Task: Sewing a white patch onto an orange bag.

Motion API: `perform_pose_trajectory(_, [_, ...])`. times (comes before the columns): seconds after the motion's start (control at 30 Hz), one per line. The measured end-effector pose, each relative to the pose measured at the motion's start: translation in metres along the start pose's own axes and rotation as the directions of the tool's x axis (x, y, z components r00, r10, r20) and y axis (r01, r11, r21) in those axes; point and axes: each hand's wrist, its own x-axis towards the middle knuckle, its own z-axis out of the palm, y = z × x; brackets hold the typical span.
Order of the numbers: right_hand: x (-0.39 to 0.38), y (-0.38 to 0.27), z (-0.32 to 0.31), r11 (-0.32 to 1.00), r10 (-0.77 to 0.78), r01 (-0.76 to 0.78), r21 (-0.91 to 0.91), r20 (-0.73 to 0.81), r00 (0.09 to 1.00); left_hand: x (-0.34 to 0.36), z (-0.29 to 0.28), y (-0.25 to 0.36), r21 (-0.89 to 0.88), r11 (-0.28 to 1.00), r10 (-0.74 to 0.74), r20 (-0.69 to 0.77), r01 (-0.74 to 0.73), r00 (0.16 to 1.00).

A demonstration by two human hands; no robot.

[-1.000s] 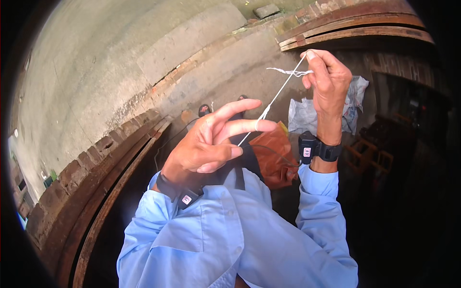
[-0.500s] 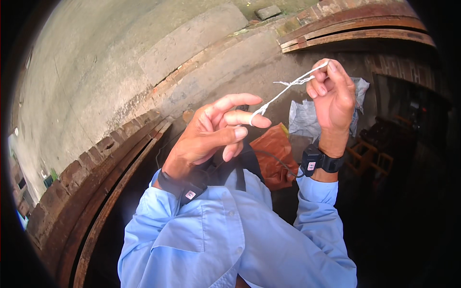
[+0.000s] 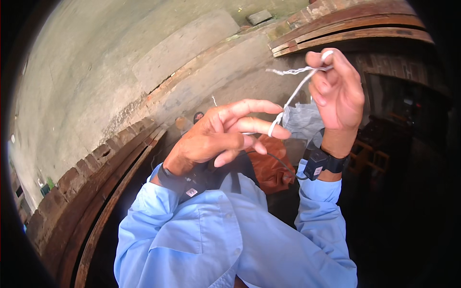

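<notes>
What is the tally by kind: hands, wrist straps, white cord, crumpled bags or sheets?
Hands: 2 (left hand, right hand)
Wrist straps: 2 (left strap, right strap)
White cord: 1
Crumpled bags or sheets: 2 (orange one, pale one)
Total: 7

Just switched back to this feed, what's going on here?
A person in a blue shirt has a white cord strung between two bare hands. It loops around one outstretched finger of the left hand. The right hand, raised higher, holds the cord at its fingertips, and a loose twisted end sticks out toward the left. Below the hands lie an orange-brown sheet or bag and a crumpled pale sheet.
</notes>
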Motion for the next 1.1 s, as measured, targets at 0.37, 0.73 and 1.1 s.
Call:
perform_pose_trajectory(0.37, [-0.009,0.075,-0.035,0.34,-0.156,-0.172,-0.925,-0.236,0.959,0.006,-0.006,-0.01,-0.353,0.908,0.251,0.028,-0.226,0.968])
perform_pose_trajectory(0.73, [-0.046,0.089,0.039,0.896,0.122,-0.177,-0.407,-0.159,0.98,0.012,-0.015,-0.014,-0.249,0.913,0.317,-0.072,-0.324,0.946])
perform_pose_trajectory(1.1, [-0.049,0.073,0.036,0.873,0.254,-0.311,-0.376,-0.194,0.948,0.015,-0.035,-0.02,0.193,0.934,0.337,-0.21,-0.299,0.918])
